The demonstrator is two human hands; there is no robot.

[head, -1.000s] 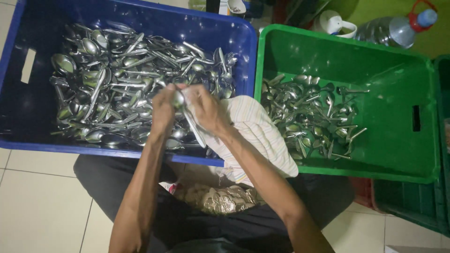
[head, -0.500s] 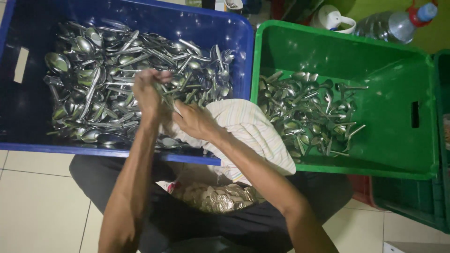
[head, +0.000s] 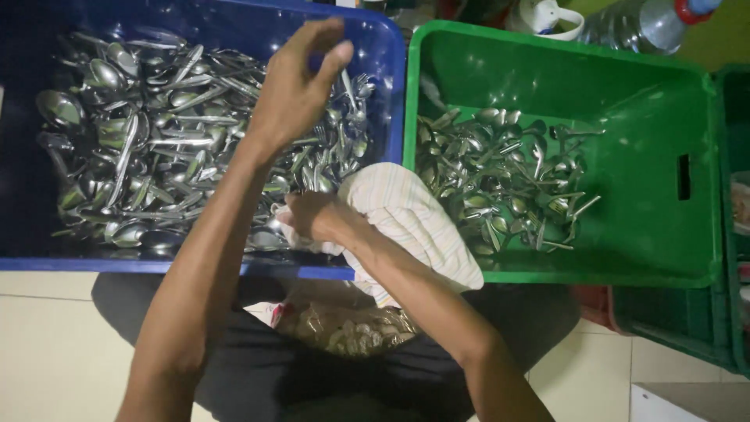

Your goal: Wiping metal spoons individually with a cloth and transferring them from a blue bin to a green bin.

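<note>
Left fingers: spreading loosely apart, thumb and forefinger curving toward each other with nothing visible between them; left hand (head: 295,86) is hovering, palm down, above the blue crate.
Left arm: reaching forward and slightly right from the lower left, wrist bending a little, forearm crossing the crate's near rim.
Right fingers: curling together and gripping the striped cloth (head: 410,219); right hand (head: 312,216) is resting low over the crate's near right corner.
Right arm: running down and right from the knuckles, elbow bent, the cloth draping along the forearm.
Cloth: bunching under the right fingers, its long axis trailing down-right across the seam between the two crates.
Below the left fingers: heap of unsorted metal spoons and forks (head: 156,133) lying in all directions inside the blue crate (head: 387,47).
Right of both hands: green crate (head: 648,101) holding a smaller pile of cutlery (head: 504,180), handles mostly fanning rightward.
Beyond the green crate: white cup (head: 551,16) and clear water bottle (head: 644,23).
</note>
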